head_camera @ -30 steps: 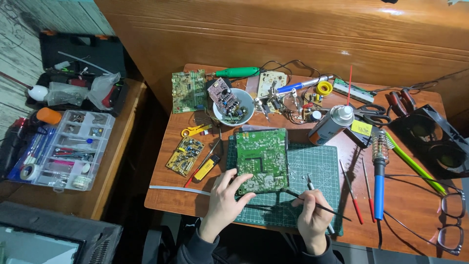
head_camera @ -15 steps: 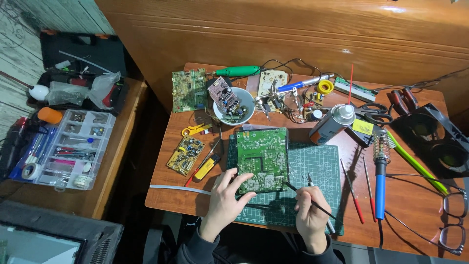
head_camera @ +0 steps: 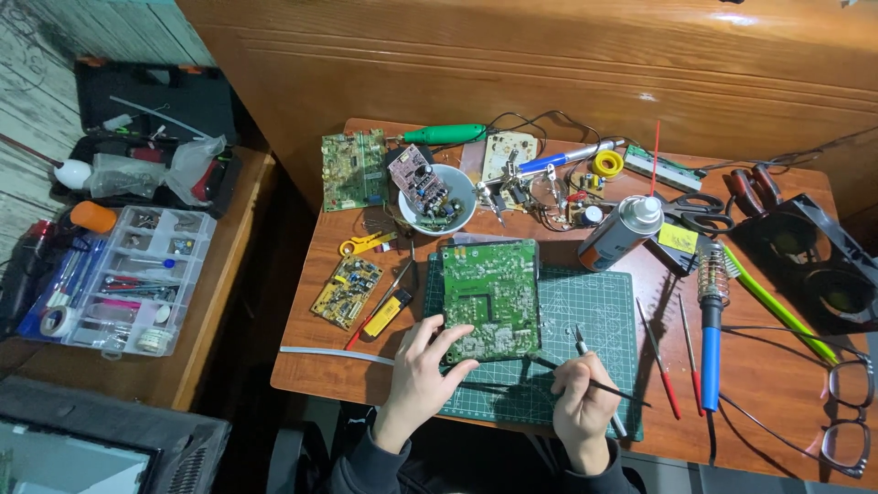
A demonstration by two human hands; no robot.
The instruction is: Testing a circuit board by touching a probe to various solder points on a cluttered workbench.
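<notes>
A: What does the left hand (head_camera: 422, 366) do?

B: It lies spread on the near left corner of the green circuit board (head_camera: 490, 299); the fingers press the board's lower edge and do not close round it, so the grip is apart. The board lies flat, solder side up, on the far left part of the green cutting mat (head_camera: 585, 311), which rests on the wooden desk (head_camera: 777, 384)

A: And the right hand (head_camera: 582, 409)?

B: Its fingers are clamped together on a thin black probe (head_camera: 594, 384) that lies slanted across the mat, one end toward the board's near right corner. A slender metal tool with a pointed tip (head_camera: 580, 343) rises from the same hand; whether the fingers also grip it I cannot tell

A: What surrounds the work?

B: To the right of the mat, two red-handled screwdrivers (head_camera: 660, 361) and a blue-handled soldering iron (head_camera: 711, 348). Behind the mat, a spray can (head_camera: 620, 232) lying tilted and a white bowl (head_camera: 437, 206) holding a small pink circuit board. Left of the mat, a yellow circuit board (head_camera: 346, 291); at the far left corner of the desk, another green circuit board (head_camera: 353, 169). Spectacles (head_camera: 846, 412) lie at the near right edge. On the side table, well apart to the left, a clear parts organiser (head_camera: 128, 279)
</notes>
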